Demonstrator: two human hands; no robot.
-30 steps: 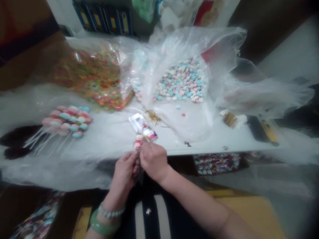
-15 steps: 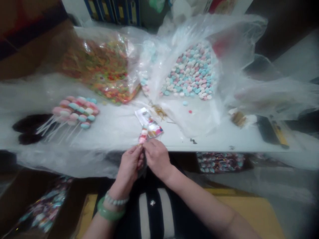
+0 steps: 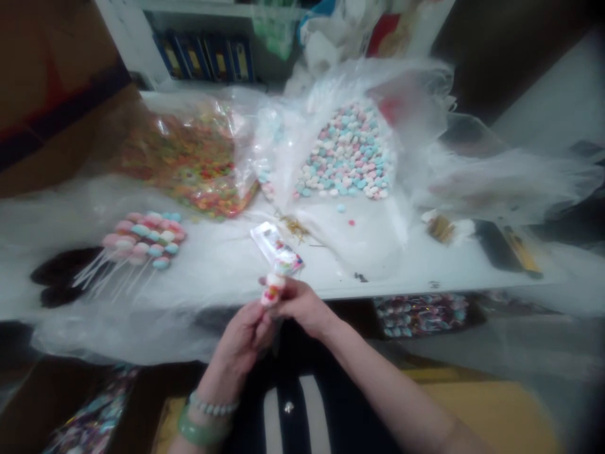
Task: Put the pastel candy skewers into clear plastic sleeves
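Between my hands, at the table's front edge, is a small marshmallow skewer [image 3: 273,292] in what looks like a clear printed wrapper. My left hand [image 3: 249,331] pinches its lower end. My right hand [image 3: 302,304] closes around its side, fingers partly hidden behind the candy. Just beyond lies a flat printed packet [image 3: 274,244] on the white table [image 3: 326,268]. Gold twist ties [image 3: 293,227] are scattered behind it. To the left, a bunch of marshmallow sticks [image 3: 146,238] in pink, white and blue lies with the white sticks pointing toward me.
A clear bag of orange and green gummies [image 3: 189,167] stands at the back left. Beside it is an open bag of pastel candies [image 3: 347,151]. Boxes of wrapped candies [image 3: 420,314] sit below the table's edge. A dark-and-yellow tool [image 3: 517,252] lies far right.
The skewer has come nearer to me and shows more of its printed front. My right hand has shifted from its lower end up alongside it. The camera view has tilted up slightly.
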